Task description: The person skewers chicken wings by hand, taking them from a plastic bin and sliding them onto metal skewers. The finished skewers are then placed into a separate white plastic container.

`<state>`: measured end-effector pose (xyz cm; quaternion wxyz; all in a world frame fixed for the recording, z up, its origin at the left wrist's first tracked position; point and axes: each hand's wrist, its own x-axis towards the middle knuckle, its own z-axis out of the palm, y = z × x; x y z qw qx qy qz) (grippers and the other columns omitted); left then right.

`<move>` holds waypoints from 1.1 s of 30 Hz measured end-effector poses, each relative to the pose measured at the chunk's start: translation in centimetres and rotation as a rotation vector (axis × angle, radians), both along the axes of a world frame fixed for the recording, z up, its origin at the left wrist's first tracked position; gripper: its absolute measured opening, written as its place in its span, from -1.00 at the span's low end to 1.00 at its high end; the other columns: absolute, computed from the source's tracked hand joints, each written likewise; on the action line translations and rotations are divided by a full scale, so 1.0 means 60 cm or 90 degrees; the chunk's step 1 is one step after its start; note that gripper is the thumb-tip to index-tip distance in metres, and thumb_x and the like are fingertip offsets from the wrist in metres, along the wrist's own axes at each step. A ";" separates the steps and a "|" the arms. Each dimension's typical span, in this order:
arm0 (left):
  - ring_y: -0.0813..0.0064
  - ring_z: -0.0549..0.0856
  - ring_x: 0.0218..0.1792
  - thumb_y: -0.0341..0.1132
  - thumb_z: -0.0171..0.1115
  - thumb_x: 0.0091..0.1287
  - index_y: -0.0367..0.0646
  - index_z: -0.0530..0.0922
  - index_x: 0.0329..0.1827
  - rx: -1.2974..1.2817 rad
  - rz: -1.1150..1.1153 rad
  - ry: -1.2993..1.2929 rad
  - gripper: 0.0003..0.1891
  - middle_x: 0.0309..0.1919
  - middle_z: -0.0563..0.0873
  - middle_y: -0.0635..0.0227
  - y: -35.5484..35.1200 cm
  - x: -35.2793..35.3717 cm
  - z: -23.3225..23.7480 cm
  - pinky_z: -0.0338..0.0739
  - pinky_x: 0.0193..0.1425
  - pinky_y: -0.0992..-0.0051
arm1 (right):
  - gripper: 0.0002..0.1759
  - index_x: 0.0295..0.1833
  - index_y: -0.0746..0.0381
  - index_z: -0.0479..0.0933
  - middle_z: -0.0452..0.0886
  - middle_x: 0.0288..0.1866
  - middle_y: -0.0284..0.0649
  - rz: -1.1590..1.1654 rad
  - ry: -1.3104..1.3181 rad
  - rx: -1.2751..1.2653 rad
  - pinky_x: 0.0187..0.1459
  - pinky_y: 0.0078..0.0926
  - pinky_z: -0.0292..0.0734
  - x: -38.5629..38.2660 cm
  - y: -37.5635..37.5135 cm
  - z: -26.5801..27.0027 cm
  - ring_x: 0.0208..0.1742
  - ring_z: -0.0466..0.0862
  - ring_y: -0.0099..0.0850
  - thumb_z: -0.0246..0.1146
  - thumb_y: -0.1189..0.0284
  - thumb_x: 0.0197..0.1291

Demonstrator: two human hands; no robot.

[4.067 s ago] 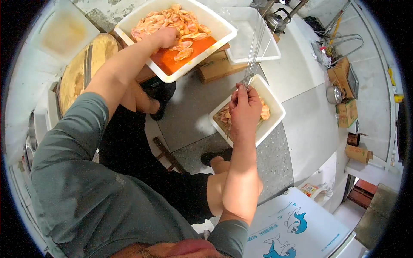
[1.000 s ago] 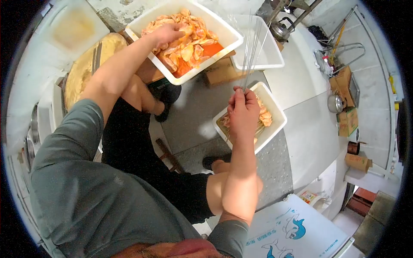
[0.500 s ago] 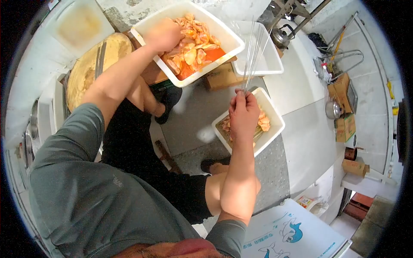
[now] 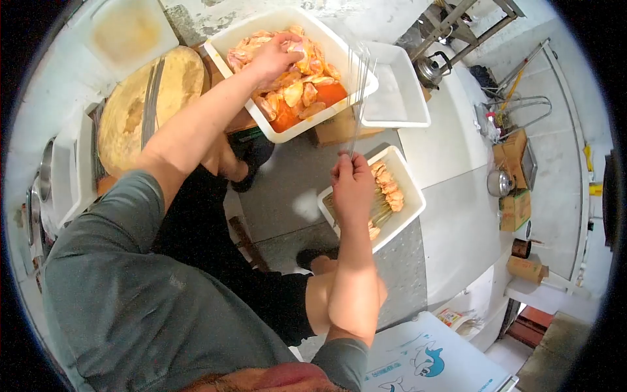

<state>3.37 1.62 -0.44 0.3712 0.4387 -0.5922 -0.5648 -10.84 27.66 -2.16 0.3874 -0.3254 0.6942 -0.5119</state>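
Observation:
My left hand (image 4: 275, 60) is over the large white tub (image 4: 308, 132), its fingers curled round a pale piece of chicken (image 4: 298, 49). Many raw chicken pieces (image 4: 295, 93) lie in that tub in orange-red marinade. Several long, thin metal skewers (image 4: 356, 108) are pinched in my right hand (image 4: 354, 189), their tips pointing up past the tub's right edge. Below this hand stands a smaller white tub (image 4: 413, 207), partly hidden by it. Threaded chicken skewers (image 4: 389, 189) lie inside.
A round wooden board (image 4: 121, 108) with a bundle of skewers (image 4: 153, 98) on it stands at the left. Beside the large tub is another white tub (image 4: 398, 123). A kettle (image 4: 428, 72) is at the back right, and a white lidded box (image 4: 418, 356) stands near my right elbow.
My left hand has moved right across the chicken and its fingers now show round a piece. My right hand has shifted slightly left and down with the skewers, uncovering more of the smaller tub.

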 end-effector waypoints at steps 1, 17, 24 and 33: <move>0.61 0.57 -0.27 -0.33 0.30 0.28 -0.14 0.45 0.18 -0.005 0.020 0.007 -0.59 -0.21 0.56 0.36 0.003 -0.005 -0.005 0.55 -0.22 0.58 | -0.78 -0.15 0.31 0.51 0.54 -0.50 -0.28 0.006 0.012 0.009 -0.37 -0.47 0.42 0.000 -0.003 -0.003 -0.45 0.52 -0.48 0.07 0.36 0.35; 0.56 0.60 -0.35 -0.41 0.24 0.29 -0.29 0.43 -0.02 0.169 0.014 0.170 -0.74 -0.23 0.58 0.33 -0.027 -0.036 0.006 0.57 -0.23 0.54 | -0.81 -0.16 0.34 0.47 0.62 -0.48 -0.23 0.021 -0.030 0.036 -0.43 -0.48 0.43 0.011 -0.064 -0.046 -0.52 0.54 -0.47 0.09 0.41 0.32; 0.56 0.58 -0.18 -0.31 0.28 0.28 -0.17 0.41 0.17 0.148 -0.043 0.150 -0.58 -0.10 0.60 0.38 -0.065 -0.022 -0.042 0.55 -0.13 0.51 | -0.82 -0.24 0.30 0.44 0.61 -0.50 -0.26 0.019 -0.065 0.056 -0.51 -0.53 0.36 0.024 -0.081 -0.034 -0.59 0.46 -0.56 0.10 0.39 0.32; 0.54 0.60 -0.19 -0.28 0.27 0.29 -0.24 0.53 -0.03 0.121 -0.031 0.143 -0.72 -0.17 0.63 0.33 -0.054 -0.026 -0.032 0.51 -0.16 0.48 | -0.87 -0.20 0.28 0.39 0.60 -0.48 -0.26 -0.007 -0.138 0.028 -0.61 -0.62 0.24 0.029 -0.083 -0.026 -0.65 0.37 -0.64 0.12 0.43 0.31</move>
